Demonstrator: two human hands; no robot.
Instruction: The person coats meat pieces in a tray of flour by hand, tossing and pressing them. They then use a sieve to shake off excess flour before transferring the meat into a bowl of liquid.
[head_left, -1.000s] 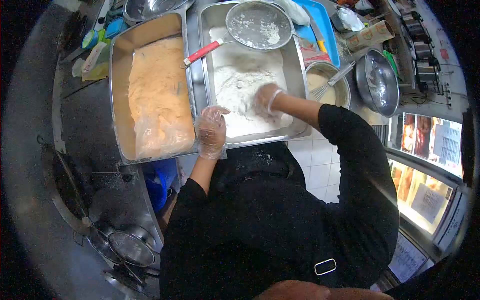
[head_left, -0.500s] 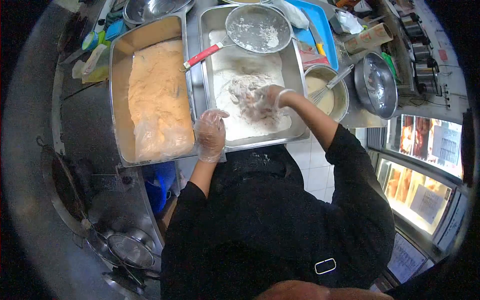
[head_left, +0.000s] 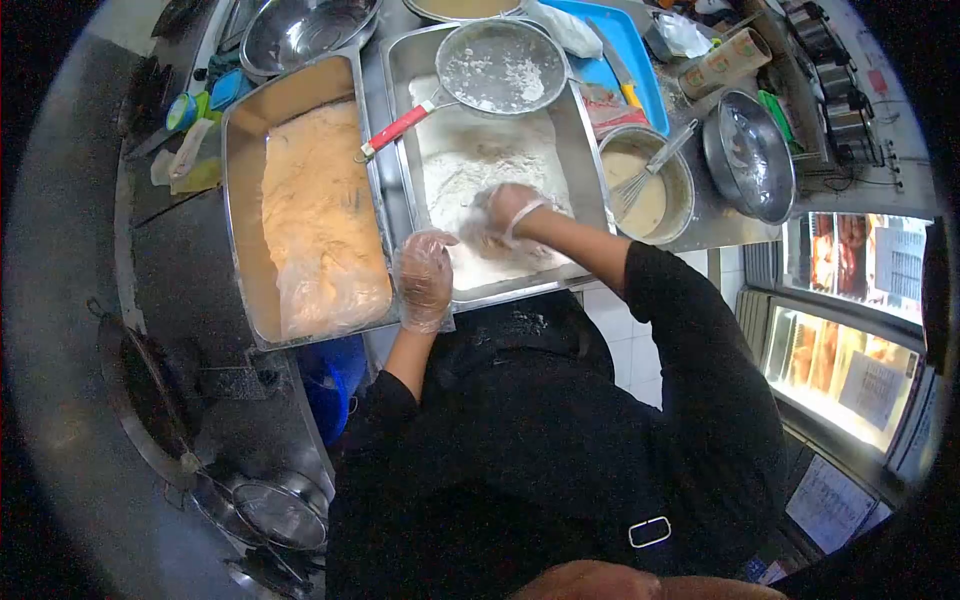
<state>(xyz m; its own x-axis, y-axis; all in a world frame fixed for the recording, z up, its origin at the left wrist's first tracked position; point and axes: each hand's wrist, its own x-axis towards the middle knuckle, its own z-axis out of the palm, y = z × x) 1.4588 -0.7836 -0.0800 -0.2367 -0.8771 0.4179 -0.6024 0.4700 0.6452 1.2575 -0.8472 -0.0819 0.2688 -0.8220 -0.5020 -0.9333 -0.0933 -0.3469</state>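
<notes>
My right hand (head_left: 512, 212), in a clear plastic glove, is down in the white flour (head_left: 540, 160) that fills a deep steel tray (head_left: 590, 175). Its fingers are smeared by motion and partly sunk in the powder. At that tray's near left corner my left hand (head_left: 425, 275), gloved too, is closed over the rim. Across the far end of the tray lies a round sieve (head_left: 503, 68) with a red handle, dusted with flour. Left of it, a second steel tray (head_left: 240, 230) holds orange-tinted powder (head_left: 315, 190) with a clear plastic bag (head_left: 335, 292) at its near end.
To the right stands a bowl of pale batter (head_left: 645, 205) with a whisk (head_left: 640, 180) in it, beside a steel bowl (head_left: 748, 160). A yellow-handled knife (head_left: 620, 70) lies on a blue tray (head_left: 655, 90). Another steel bowl (head_left: 310, 35) sits at the far left.
My right hand has moved left and toward me through the flour, its forearm lower. My left hand stays at the tray corner. The whole view has shifted slightly.
</notes>
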